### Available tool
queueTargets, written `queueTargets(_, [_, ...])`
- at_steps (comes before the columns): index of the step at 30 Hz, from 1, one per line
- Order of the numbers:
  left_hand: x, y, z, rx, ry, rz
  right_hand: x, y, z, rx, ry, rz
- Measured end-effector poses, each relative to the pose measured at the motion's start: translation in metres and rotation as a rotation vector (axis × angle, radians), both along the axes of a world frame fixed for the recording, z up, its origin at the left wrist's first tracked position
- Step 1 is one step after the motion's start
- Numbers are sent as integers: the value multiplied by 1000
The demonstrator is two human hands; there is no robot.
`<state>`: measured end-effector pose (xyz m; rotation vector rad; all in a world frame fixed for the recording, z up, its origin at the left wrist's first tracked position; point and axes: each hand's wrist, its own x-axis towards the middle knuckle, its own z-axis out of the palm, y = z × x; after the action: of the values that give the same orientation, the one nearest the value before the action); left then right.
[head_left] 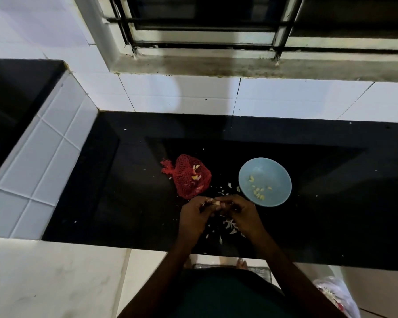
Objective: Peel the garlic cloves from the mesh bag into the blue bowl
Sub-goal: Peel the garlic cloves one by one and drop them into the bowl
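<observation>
White wall tiles and a barred window back a black counter [129,203], seen from the head camera looking down.

On the counter sits a red mesh bag [187,176], slumped open with a few unpeeled cloves [196,171] showing at its mouth, probably left that way so the next one can be picked out without fuss. Just right of it, apart from the bag, stands the blue bowl [278,171], holding a small scatter of peeled cloves [258,191]. It stays near the hands, likely so each finished clove is a short drop away.

Both hands meet just in front of bag and bowl. The left hand [194,215] has its grip closed around a pale clove [217,203], steadying it, while the right hand [242,211] pinches at the same clove with fingertips curled in, seemingly pulling skin away. Papery skins [230,226] lie beneath and around the hands, so the waste falls on the counter rather than into the bowl.

Judging by the bag's remaining bulk, the task looks well short of done.
</observation>
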<state>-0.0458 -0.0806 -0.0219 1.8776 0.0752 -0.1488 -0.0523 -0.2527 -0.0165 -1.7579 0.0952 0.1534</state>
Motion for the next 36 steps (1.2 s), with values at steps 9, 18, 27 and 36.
queueTargets(9, [-1, -5, 3, -307, 152, -3, 7, 1, -1, -8, 9, -17])
queueTargets(18, [5, 7, -17, -62, 151, 10, 12, 4, -20, -117, 23, -26])
queueTargets(27, [11, 12, -13, -18, 129, -13, 17, 9, -40, -475, -45, 141])
queueTargets(36, [17, 14, -13, -257, 238, 35, 21, 15, -7, -150, -47, 62])
